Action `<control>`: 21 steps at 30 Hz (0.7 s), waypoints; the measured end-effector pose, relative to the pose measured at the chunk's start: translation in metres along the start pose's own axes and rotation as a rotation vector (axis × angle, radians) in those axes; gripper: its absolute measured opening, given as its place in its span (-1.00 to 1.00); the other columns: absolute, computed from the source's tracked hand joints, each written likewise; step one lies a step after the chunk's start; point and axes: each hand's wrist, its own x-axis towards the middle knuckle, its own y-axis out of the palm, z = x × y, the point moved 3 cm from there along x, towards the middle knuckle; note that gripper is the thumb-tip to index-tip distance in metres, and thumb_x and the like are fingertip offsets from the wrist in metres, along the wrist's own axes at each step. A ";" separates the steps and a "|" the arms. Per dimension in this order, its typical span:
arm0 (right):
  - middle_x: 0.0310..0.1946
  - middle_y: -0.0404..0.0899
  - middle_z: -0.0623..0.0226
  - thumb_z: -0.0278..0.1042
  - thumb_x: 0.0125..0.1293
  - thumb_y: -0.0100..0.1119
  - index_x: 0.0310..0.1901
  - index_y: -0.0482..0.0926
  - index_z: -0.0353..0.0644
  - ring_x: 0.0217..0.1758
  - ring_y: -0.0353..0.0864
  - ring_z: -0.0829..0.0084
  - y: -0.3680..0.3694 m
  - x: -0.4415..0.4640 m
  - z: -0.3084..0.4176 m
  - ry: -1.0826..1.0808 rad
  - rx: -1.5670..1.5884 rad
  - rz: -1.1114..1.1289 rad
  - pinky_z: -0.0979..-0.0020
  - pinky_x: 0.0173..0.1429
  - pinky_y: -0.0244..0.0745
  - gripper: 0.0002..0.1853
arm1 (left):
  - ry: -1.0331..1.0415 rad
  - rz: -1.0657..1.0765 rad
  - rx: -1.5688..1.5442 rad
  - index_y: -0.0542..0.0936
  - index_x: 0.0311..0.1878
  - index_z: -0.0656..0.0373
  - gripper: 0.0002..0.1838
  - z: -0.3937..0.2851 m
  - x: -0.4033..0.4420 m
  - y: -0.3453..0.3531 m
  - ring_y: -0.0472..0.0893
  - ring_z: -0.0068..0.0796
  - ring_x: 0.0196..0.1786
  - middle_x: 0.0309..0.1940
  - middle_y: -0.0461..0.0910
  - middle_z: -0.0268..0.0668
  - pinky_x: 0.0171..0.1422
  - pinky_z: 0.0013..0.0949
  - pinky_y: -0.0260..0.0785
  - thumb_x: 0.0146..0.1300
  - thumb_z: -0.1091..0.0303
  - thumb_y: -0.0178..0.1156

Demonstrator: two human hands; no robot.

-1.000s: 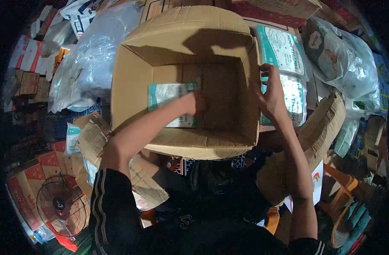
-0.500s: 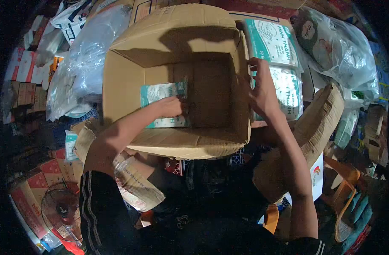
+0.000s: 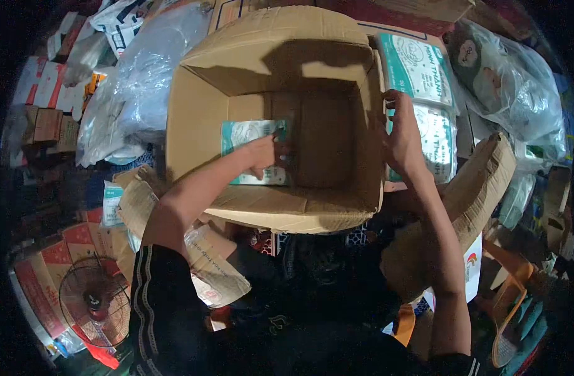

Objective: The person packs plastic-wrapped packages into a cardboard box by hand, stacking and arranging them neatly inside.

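Note:
A large cardboard box (image 3: 271,210) stands in front of me with its top side gaping. On the left part of its floor lies a flat packet (image 3: 244,133), teal and white with printing. My left hand (image 3: 262,154) reaches inside over the packet's right side, fingers spread and partly in shadow. My right hand (image 3: 405,139) is at the box's right wall, fingers curled against its upper edge; the thumb side is dark and partly hidden.
Similar teal-and-white packs (image 3: 418,66) are stacked right of the box. Clear plastic bags (image 3: 133,88) bulge at left, and another filled bag (image 3: 509,81) sits far right. A bent cardboard flap (image 3: 478,188) sticks out at right. A fan (image 3: 96,301) stands low left.
My left hand has gone from closed fingers to spread fingers over the packet. The right hand stays at the box wall. The whole view has shifted slightly.

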 end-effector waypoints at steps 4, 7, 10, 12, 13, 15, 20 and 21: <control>-0.08 0.37 -0.13 -0.50 0.13 0.23 0.09 0.28 -0.31 -0.02 0.39 -0.16 0.002 -0.002 -0.003 0.011 0.012 0.000 0.11 0.02 0.37 -0.51 | 0.012 -0.057 0.030 0.16 0.42 -0.49 0.05 -0.002 0.004 0.011 -0.08 -0.18 0.55 0.51 -0.03 -0.25 0.50 0.28 -0.37 -0.25 -0.32 0.35; -0.07 0.36 -0.12 -0.49 0.14 0.22 0.09 0.28 -0.31 -0.02 0.38 -0.16 0.001 -0.001 -0.002 0.021 0.013 0.006 0.11 0.02 0.37 -0.51 | -0.005 -0.070 0.045 0.15 0.42 -0.53 0.05 -0.003 0.001 0.009 -0.08 -0.17 0.54 0.51 -0.03 -0.28 0.50 0.28 -0.38 -0.27 -0.33 0.34; -0.07 0.36 -0.13 -0.50 0.14 0.22 0.09 0.27 -0.31 -0.02 0.37 -0.17 0.000 -0.002 -0.003 0.015 0.021 0.013 0.11 0.02 0.37 -0.51 | -0.029 -0.055 0.062 0.14 0.41 -0.56 0.04 -0.005 0.000 0.004 -0.08 -0.16 0.54 0.50 -0.02 -0.30 0.50 0.29 -0.38 -0.25 -0.32 0.34; -0.05 0.37 -0.10 -0.50 0.16 0.20 0.10 0.26 -0.31 -0.01 0.41 -0.11 0.000 -0.002 -0.004 0.007 0.006 0.012 0.13 0.02 0.39 -0.52 | -0.026 -0.042 0.074 0.13 0.41 -0.59 0.02 -0.006 -0.001 0.002 -0.07 -0.15 0.54 0.50 -0.01 -0.29 0.49 0.29 -0.36 -0.23 -0.31 0.34; -0.04 0.39 -0.07 -0.49 0.18 0.19 0.11 0.26 -0.30 -0.01 0.44 -0.04 0.000 -0.002 -0.004 0.005 -0.010 0.007 0.15 0.02 0.41 -0.53 | -0.016 -0.038 0.079 0.13 0.40 -0.60 0.00 -0.007 -0.002 0.001 -0.06 -0.14 0.54 0.49 0.01 -0.28 0.49 0.30 -0.35 -0.21 -0.30 0.34; -0.03 0.40 -0.04 -0.48 0.21 0.17 0.11 0.26 -0.29 -0.01 0.48 0.02 -0.001 -0.003 -0.003 0.011 -0.026 0.007 0.17 0.01 0.43 -0.54 | 0.000 -0.054 0.079 0.14 0.39 -0.63 -0.03 -0.008 -0.001 0.002 -0.04 -0.12 0.53 0.48 0.04 -0.26 0.49 0.31 -0.31 -0.18 -0.28 0.33; -0.05 0.39 -0.04 -0.48 0.22 0.17 0.10 0.26 -0.29 -0.04 0.47 0.03 -0.002 -0.002 0.001 0.021 -0.044 0.011 0.16 -0.02 0.41 -0.55 | 0.034 -0.146 0.040 0.19 0.36 -0.67 -0.10 -0.010 0.006 0.013 0.00 -0.07 0.52 0.45 0.10 -0.20 0.47 0.33 -0.24 -0.13 -0.22 0.34; -0.06 0.39 -0.04 -0.47 0.22 0.17 0.10 0.26 -0.30 -0.05 0.47 0.02 -0.002 -0.002 0.001 0.019 -0.044 0.010 0.16 -0.02 0.41 -0.56 | 0.037 -0.156 0.026 0.20 0.36 -0.67 -0.11 -0.010 0.007 0.015 0.00 -0.06 0.51 0.45 0.10 -0.19 0.47 0.34 -0.24 -0.13 -0.21 0.35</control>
